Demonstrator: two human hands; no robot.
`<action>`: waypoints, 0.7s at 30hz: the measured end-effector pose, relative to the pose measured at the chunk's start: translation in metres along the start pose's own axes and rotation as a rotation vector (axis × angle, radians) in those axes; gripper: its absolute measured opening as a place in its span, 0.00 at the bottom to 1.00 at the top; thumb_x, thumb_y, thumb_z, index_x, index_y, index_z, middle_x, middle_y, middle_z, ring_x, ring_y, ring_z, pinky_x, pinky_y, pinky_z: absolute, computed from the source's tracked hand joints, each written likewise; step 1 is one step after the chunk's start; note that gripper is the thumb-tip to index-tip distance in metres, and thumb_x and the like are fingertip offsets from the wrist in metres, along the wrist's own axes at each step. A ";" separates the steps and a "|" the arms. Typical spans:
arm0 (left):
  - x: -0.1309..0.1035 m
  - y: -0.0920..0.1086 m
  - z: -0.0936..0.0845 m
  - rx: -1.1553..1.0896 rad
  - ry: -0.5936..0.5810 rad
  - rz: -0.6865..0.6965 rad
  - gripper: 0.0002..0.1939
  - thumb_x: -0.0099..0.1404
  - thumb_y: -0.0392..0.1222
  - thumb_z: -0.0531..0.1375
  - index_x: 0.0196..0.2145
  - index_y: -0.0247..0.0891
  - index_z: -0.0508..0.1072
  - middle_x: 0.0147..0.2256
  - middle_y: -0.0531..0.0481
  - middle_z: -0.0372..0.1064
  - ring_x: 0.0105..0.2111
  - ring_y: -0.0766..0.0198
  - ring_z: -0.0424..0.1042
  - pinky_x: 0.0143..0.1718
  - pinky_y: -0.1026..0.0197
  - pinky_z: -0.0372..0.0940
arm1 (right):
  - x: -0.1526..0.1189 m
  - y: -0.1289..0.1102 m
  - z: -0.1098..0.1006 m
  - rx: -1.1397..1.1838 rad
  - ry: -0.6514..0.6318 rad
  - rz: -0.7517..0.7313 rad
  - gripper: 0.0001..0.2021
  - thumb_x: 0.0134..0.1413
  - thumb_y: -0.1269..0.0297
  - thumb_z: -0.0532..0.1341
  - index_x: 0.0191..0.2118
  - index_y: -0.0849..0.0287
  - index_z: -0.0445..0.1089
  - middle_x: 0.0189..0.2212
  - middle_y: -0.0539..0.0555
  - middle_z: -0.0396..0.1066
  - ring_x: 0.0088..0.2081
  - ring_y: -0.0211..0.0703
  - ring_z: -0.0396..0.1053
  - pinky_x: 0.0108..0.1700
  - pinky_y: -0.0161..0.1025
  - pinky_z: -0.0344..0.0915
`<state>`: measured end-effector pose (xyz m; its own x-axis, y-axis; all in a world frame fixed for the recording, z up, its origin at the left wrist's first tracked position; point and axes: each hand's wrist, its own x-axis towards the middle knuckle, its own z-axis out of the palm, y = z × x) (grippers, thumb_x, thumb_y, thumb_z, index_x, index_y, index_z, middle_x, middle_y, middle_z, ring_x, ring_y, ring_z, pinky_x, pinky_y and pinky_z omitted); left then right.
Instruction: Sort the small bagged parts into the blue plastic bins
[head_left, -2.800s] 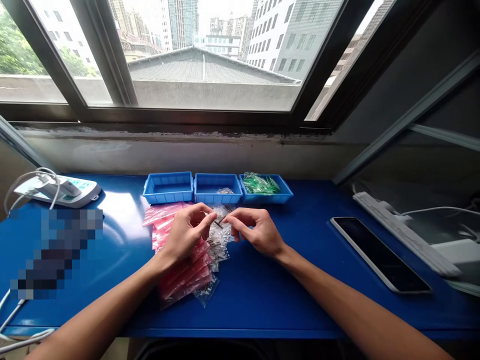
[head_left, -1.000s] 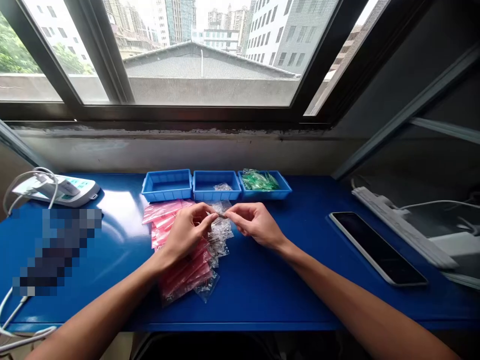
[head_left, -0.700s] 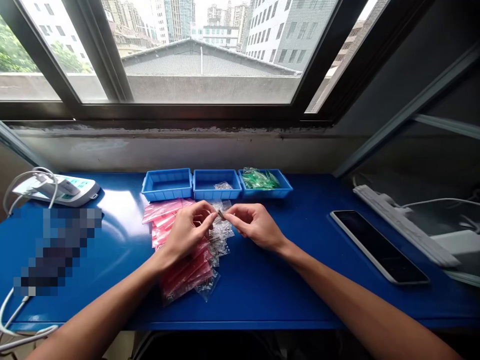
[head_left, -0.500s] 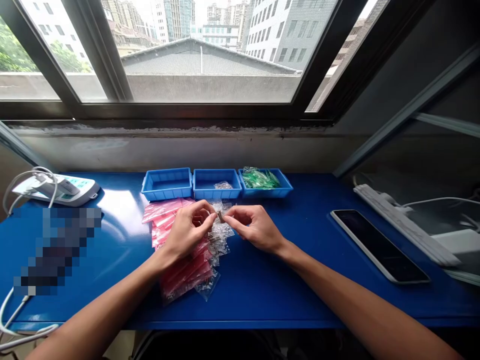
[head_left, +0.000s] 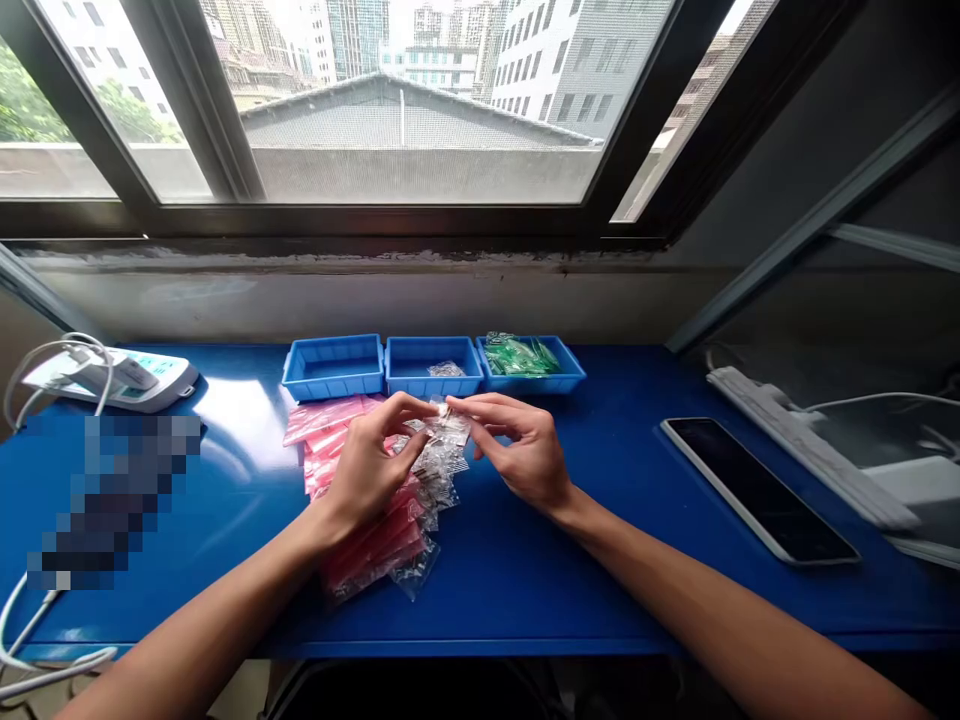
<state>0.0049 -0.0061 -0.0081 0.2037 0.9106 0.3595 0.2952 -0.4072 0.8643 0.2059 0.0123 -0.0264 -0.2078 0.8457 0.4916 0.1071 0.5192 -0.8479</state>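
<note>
My left hand point(head_left: 367, 455) curls at the near side of the bins, its index fingertip on the upper edge of a small clear plastic bag point(head_left: 452, 428). From the other side, my right hand point(head_left: 525, 450) has its fingertips on that same bag, thumb bent below. Whatever lies between the fingertips is partly hidden. Under and beside the hands is a spread of small clear bags point(head_left: 431, 485) with small metal-looking pieces in them. Overlapping red plastic bags point(head_left: 375, 555) lie to the left, partly beneath my left hand and wrist.
Three blue bins stand in a row: the left bin point(head_left: 334, 385), the middle bin point(head_left: 409, 385) with small clear packets point(head_left: 445, 369), and the right bin point(head_left: 536, 384) holding green packets point(head_left: 521, 356). A phone point(head_left: 757, 490) and power strip point(head_left: 810, 450) lie right; another power strip point(head_left: 169, 385) sits left.
The small metal pieces pinched between my fingertips are no longer visible there. My fingertips have shifted slightly up onto the clear bag, and my right fingers have straightened somewhat.
</note>
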 end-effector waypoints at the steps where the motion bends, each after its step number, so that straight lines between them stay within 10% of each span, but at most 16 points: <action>1: 0.000 -0.001 0.000 0.002 -0.002 0.014 0.08 0.69 0.35 0.62 0.46 0.39 0.76 0.45 0.45 0.79 0.46 0.58 0.80 0.47 0.55 0.75 | 0.000 0.000 0.000 -0.013 0.010 -0.012 0.14 0.63 0.69 0.63 0.51 0.55 0.81 0.45 0.56 0.78 0.31 0.37 0.75 0.27 0.33 0.73; 21: 0.004 0.011 -0.004 -0.046 -0.144 -0.199 0.19 0.70 0.54 0.61 0.28 0.37 0.72 0.21 0.54 0.68 0.21 0.66 0.66 0.24 0.64 0.60 | 0.004 -0.011 -0.002 0.009 -0.163 0.242 0.15 0.62 0.55 0.66 0.31 0.62 0.77 0.17 0.49 0.69 0.18 0.37 0.67 0.24 0.33 0.64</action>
<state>0.0051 -0.0067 0.0039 0.2778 0.9518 0.1300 0.3003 -0.2146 0.9294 0.2064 0.0103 -0.0151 -0.3308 0.9135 0.2367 0.1646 0.3029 -0.9387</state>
